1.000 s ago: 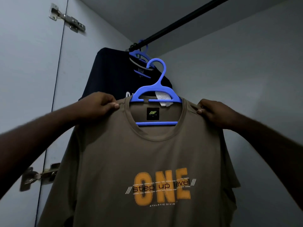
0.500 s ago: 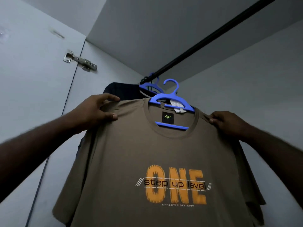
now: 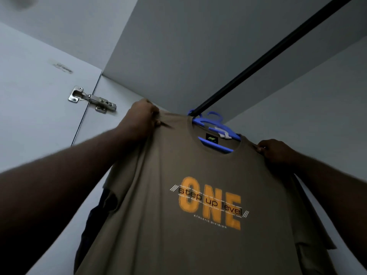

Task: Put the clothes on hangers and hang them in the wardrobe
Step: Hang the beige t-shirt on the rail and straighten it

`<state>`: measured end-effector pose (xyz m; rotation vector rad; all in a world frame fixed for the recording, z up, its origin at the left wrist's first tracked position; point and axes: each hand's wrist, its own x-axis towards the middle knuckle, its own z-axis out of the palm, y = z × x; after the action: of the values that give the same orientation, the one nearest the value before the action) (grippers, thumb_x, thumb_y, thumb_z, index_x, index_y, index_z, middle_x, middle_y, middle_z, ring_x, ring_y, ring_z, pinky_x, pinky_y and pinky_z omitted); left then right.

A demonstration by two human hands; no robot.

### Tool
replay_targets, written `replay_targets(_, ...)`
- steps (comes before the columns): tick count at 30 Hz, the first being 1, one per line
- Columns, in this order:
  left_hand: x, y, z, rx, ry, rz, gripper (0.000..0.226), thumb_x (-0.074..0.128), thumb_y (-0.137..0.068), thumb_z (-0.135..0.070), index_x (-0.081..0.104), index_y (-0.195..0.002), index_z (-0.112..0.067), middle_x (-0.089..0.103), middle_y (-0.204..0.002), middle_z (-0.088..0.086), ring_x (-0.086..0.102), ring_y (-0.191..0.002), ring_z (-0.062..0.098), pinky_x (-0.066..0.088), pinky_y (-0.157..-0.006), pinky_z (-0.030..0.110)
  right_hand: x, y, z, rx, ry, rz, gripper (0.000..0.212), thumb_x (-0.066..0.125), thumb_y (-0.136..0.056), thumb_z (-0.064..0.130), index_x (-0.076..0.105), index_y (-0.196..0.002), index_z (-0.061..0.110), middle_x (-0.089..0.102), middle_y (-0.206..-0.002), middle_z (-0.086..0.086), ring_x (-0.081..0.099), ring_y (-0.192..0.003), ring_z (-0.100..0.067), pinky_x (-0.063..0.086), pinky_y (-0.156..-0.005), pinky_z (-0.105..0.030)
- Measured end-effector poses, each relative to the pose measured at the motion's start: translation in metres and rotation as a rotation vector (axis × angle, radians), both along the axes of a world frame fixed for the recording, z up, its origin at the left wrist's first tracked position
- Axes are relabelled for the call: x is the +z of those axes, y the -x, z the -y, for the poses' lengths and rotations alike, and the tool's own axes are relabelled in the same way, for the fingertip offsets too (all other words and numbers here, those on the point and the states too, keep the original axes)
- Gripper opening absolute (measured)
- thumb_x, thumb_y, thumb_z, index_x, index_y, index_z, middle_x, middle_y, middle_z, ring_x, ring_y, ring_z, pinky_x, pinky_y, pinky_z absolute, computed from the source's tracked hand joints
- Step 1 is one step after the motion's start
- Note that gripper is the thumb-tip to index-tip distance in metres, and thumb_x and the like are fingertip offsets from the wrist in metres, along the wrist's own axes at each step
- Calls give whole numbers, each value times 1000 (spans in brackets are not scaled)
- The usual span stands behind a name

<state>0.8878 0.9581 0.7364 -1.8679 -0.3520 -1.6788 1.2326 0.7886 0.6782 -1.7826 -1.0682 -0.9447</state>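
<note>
Wardrobe rail [image 3: 264,56] overhead | both hands, left [image 3: 142,117], right [image 3: 275,150], pinch olive T-shirt [image 3: 198,245] shoulders | hanger [image 3: 218,124] seemingly hooked

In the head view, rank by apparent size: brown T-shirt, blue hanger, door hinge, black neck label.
1. Brown T-shirt
2. Blue hanger, mostly hidden inside the collar
3. Door hinge, close to the hanger's visible part, so their order is uncertain
4. Neck label

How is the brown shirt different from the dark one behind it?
The brown shirt is in front, in full view, with orange "ONE" lettering; the dark shirt only peeks out behind its left edge, showing no print. Both hands, left hand and right hand, grip the brown shirt's shoulders; neither touches the dark shirt.
</note>
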Motion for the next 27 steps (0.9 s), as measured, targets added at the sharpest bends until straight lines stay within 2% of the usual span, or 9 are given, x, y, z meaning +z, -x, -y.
replay_targets(5,27,5,3,-1,-54,28,32,72,-81,-7,68,-110,6,60,-117,28,57,-109,39,43,-94,36,20,1,-21,24,-113,37,27,42,-105,19,61,-118,3,58,-125,-21,53,-102,-29,35,-81,-30)
replay_targets(8,30,19,8,-33,-48,68,40,71,-82,-10,63,-119,5,57,-123,28,52,-117,37,38,-97,33,30,8,-33,60,-149,92,29,42,-105,18,61,-120,2,57,-127,-23,53,-104,-30,37,-83,-33)
replay_targets(11,13,31,8,-50,9,53,55,76,-81,-14,57,-131,0,54,-133,23,48,-126,33,34,-101,27,26,9,-47,57,-114,111,30,42,-105,18,61,-120,0,58,-126,-23,55,-110,-35,39,-86,-36)
replay_targets(16,-14,36,-1,-29,57,20,58,80,-78,-21,59,-130,-6,54,-128,22,50,-121,33,37,-97,26,12,2,-66,61,-127,99,32,39,-106,20,59,-120,1,59,-124,-22,54,-110,-34,34,-81,-32)
replay_targets(18,-18,38,2,-82,93,31,57,80,-78,-19,60,-129,-6,56,-130,18,51,-123,29,35,-93,20,12,3,-68,68,-153,74,32,38,-106,21,58,-122,2,58,-126,-21,54,-113,-35,35,-84,-33)
replay_targets(20,-21,38,7,-178,150,53,56,81,-76,-18,62,-127,-9,60,-128,12,55,-117,23,36,-88,16,10,5,-68,64,-171,52,31,39,-105,19,57,-125,3,57,-130,-21,53,-117,-36,37,-90,-35)
replay_targets(22,-25,40,8,-332,266,78,57,83,-74,-19,60,-125,-13,61,-117,9,61,-101,21,45,-81,23,7,10,-67,54,-204,41,32,41,-104,15,56,-129,3,55,-136,-19,50,-122,-36,38,-96,-36)
replay_targets(24,-34,43,13,-467,402,99,54,82,-74,-16,56,-121,-15,60,-108,9,62,-93,22,52,-78,32,5,17,-66,45,-251,37,34,42,-103,16,55,-133,4,54,-138,-19,49,-125,-36,37,-99,-35)
replay_targets(27,-51,53,22,-531,588,50,22,73,-81,-5,56,-90,-15,57,-91,13,59,-79,25,56,-77,42,4,35,-63,34,-284,111,35,47,-101,22,55,-130,5,58,-132,-20,53,-121,-35,40,-97,-36)
